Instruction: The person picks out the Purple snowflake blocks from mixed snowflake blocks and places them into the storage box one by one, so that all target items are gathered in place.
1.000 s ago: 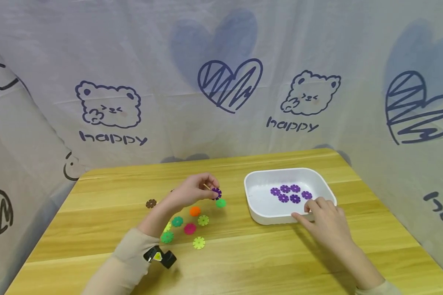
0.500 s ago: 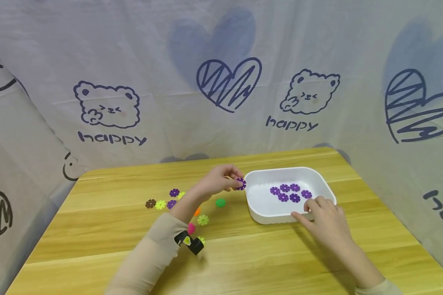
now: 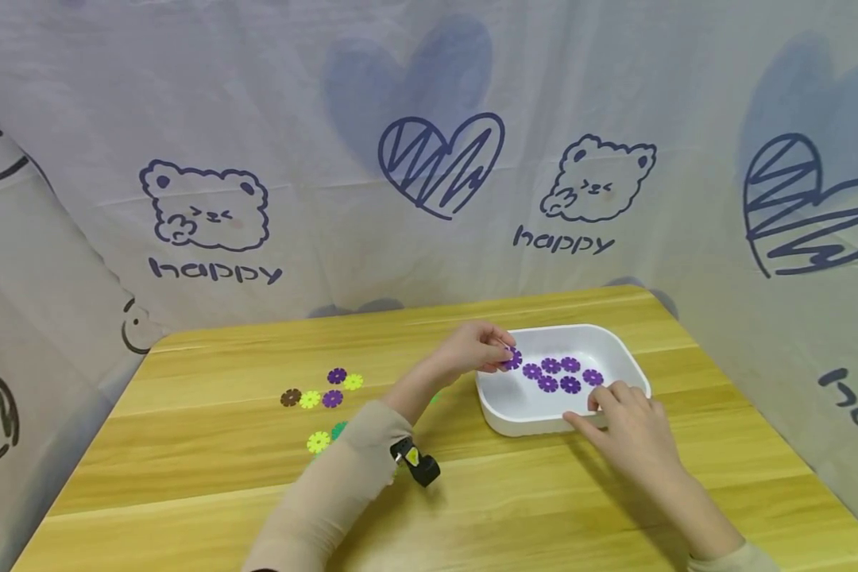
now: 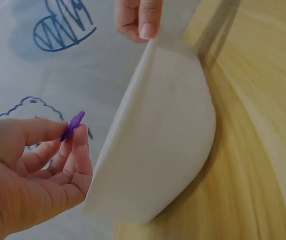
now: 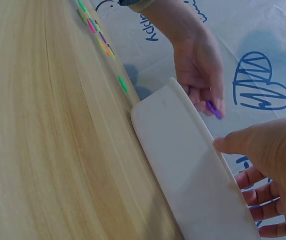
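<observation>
Between thumb and fingers my left hand [image 3: 475, 348] pinches a purple snowflake disc [image 3: 513, 359], over the left end of a white plastic bin [image 3: 522, 424]. Seen from the left wrist, the held disc [image 4: 74, 125] is edge-on, beside the bin's rim. Several purple snowflake discs [image 3: 570, 384] lie flat on the bin floor. My right hand [image 3: 636, 433] grips the bin's near rim at the right. In the right wrist view its thumb presses the outer wall, while the other fingers [image 5: 260, 194] reach over inside.
Left on the wooden table [image 3: 186, 421] lie loose discs: a brown one [image 3: 290, 397], yellow ones [image 3: 318, 442], two purple ones [image 3: 332, 399] and green ones partly hidden by the left forearm. A printed cloth [image 3: 314, 199] hangs behind the table.
My left hand has moved right with the purple disc, from above the loose discs to over the bin. The right hand and the bin have stayed in place.
</observation>
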Demonstrator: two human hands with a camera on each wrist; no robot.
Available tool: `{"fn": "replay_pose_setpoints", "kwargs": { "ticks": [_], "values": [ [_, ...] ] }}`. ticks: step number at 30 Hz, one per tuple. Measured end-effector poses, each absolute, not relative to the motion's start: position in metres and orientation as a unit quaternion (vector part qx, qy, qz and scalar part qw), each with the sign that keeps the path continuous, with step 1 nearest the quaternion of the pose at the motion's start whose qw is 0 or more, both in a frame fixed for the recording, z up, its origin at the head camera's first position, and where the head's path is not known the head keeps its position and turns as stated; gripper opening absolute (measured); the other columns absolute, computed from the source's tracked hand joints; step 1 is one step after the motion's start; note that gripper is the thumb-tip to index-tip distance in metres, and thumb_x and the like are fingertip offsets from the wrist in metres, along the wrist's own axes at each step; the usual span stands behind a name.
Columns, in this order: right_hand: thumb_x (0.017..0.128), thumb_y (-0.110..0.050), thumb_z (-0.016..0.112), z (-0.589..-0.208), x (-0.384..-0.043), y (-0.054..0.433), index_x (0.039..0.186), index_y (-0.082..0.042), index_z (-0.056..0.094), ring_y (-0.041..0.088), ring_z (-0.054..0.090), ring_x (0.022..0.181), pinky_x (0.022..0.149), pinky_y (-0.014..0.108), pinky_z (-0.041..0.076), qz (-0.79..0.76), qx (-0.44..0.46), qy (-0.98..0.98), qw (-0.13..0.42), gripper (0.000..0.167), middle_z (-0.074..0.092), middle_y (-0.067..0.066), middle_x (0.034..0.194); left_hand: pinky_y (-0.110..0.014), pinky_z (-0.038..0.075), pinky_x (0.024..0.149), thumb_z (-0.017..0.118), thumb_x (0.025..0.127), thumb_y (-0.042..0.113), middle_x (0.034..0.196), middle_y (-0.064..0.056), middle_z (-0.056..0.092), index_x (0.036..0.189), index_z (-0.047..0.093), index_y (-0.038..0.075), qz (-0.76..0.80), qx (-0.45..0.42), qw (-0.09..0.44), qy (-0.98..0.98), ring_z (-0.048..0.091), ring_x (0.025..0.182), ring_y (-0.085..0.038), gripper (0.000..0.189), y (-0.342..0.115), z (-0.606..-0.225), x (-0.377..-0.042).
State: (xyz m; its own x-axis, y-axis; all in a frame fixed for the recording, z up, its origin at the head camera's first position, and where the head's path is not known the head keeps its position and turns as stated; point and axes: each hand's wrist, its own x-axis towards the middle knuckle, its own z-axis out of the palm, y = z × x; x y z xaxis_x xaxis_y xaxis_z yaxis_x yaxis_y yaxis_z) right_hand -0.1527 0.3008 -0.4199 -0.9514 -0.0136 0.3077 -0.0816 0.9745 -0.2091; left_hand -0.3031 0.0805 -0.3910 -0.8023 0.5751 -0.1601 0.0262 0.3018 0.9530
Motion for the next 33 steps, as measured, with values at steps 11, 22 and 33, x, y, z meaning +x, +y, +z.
{"fn": "replay_pose_setpoints", "kwargs": {
  "ticks": [11,22,33],
  "values": [
    [0.087,-0.053,0.065,-0.421,-0.152,0.302,0.092,-0.010,0.063,0.030,0.056,0.089,0.081,0.054,0.041,0.117,0.019,-0.982,0.148,0.043,0.061,0.008,0.094,-0.044,0.058,0.085,0.061,0.090,-0.001,0.112,-0.025,0.066,0.106,0.067,0.002,0.539,0.137,0.268,0.787,0.063,0.070,-0.017,0.017,0.122,-0.401,-0.302],
    [0.086,-0.051,0.067,-0.422,-0.152,0.302,0.091,-0.011,0.063,0.026,0.055,0.091,0.081,0.054,0.042,0.115,0.026,-0.980,0.160,0.040,0.061,0.007,0.092,-0.026,0.055,0.059,0.057,0.084,-0.006,0.094,-0.010,0.071,0.102,0.072,0.005,0.421,0.125,0.179,0.881,0.053,0.060,-0.011,0.025,0.141,-0.415,-0.312],
    [0.087,-0.052,0.066,-0.424,-0.153,0.303,0.092,-0.011,0.063,0.026,0.055,0.091,0.082,0.055,0.041,0.116,0.025,-0.980,0.158,0.041,0.061,0.007,0.093,-0.023,0.051,0.085,0.064,0.086,0.006,0.110,0.000,0.072,0.106,0.071,0.015,0.212,0.196,0.101,0.952,0.065,0.093,-0.015,0.024,0.143,-0.416,-0.309]
  ]
}}
